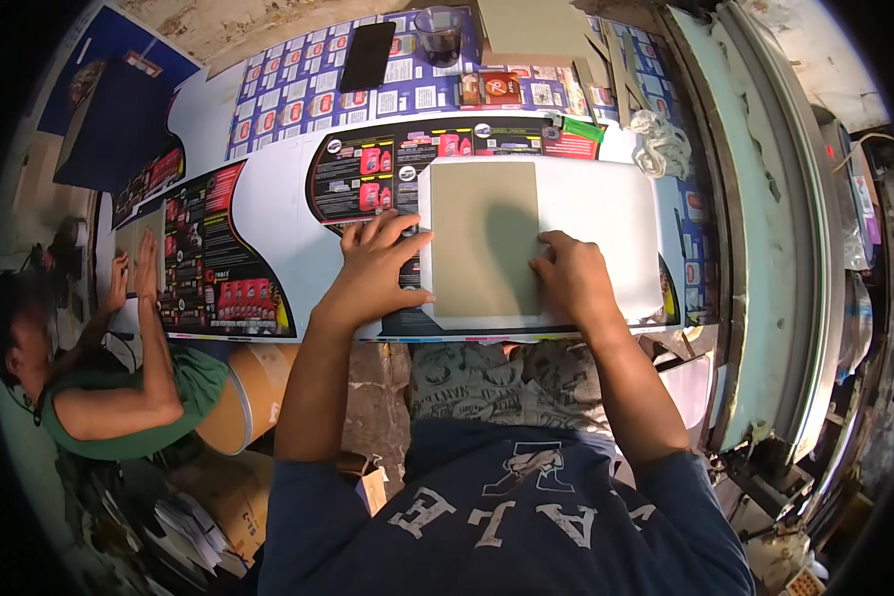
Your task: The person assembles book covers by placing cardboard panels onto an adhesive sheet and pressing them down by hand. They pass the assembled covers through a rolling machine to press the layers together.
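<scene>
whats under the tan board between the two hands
A white sheet lies under the tan board, showing wide on its right and as a narrow strip on its left. Beneath that is a large printed sheet. What the board itself covers can't be seen.

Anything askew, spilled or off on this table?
No spill or damage visible; the gray-brown board looks roughly square on the white sheet. Only the white rag, right of the green item, looks untidy: it's crumpled in a heap. The glass of dark liquid stands upright.
</scene>
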`<state>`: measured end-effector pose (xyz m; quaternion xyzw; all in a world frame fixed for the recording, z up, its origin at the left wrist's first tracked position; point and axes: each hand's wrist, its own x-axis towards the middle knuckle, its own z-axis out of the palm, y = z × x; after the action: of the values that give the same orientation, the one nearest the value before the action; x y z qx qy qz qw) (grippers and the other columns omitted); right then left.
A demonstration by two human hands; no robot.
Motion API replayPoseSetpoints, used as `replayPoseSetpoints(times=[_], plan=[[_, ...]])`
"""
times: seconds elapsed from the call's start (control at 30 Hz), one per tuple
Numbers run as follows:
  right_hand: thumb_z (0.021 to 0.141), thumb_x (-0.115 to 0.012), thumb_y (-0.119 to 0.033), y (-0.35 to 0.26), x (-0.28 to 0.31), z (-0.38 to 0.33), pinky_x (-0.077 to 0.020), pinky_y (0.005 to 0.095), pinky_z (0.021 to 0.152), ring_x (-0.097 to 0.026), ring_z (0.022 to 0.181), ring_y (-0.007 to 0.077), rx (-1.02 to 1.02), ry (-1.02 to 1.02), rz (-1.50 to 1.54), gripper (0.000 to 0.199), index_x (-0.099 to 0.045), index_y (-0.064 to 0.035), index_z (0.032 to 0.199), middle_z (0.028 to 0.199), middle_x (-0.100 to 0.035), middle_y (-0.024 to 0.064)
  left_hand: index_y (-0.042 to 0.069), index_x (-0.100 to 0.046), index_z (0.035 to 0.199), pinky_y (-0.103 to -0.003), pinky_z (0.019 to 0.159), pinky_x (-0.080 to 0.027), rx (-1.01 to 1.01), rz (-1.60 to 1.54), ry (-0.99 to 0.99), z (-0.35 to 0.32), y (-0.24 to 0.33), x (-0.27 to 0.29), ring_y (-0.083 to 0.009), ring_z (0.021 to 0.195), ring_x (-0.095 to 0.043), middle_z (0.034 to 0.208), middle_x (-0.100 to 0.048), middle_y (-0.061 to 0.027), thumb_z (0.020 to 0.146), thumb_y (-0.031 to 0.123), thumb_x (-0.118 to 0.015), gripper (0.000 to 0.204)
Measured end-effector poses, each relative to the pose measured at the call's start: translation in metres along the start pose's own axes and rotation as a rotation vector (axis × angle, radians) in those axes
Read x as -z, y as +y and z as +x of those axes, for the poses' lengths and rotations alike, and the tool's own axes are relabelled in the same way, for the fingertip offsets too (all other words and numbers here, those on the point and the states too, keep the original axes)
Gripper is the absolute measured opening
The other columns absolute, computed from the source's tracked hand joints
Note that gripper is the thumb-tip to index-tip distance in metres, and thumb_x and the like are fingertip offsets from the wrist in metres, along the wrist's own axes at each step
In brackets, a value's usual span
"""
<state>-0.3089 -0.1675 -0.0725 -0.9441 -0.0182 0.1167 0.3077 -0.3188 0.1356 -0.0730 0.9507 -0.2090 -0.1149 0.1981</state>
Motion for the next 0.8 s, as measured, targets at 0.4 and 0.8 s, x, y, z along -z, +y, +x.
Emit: replayPoseSetpoints(times=[0.4,0.8], plan=[[0.087,-0.072,-0.027,0.017,0.024,0.045,-0.0564,0.0480,0.083,-0.071,0.089,0.0408,0.065,-0.012,-0.083,0.036,-0.070,-0.0006,0.110,0.091,-0.073,0.0228,0.018,-0.057,0.140,-0.059,0.118,-0.013,0.018,0.046,-0.021,0.001,0.005,0.002,-0.0358,0.145,-0.029,0.149,-0.042,-0.0103,0.065,0.039,-0.090,0.084],[0.081,-0.076,-0.049,0.079,0.110,0.184,-0.0550,0.0461,0.090,-0.072,0.102,0.0359,-0.403,0.384,-0.095,0.058,-0.070,-0.0015,0.114,0.106,-0.074,0.0216,0.013,-0.056,0.142,-0.055,0.122,-0.014,0.164,-0.058,-0.046,0.005,0.025,0.016,-0.0359,0.147,-0.027,0.151,-0.038,-0.0143,0.067,0.033,-0.090,0.085]])
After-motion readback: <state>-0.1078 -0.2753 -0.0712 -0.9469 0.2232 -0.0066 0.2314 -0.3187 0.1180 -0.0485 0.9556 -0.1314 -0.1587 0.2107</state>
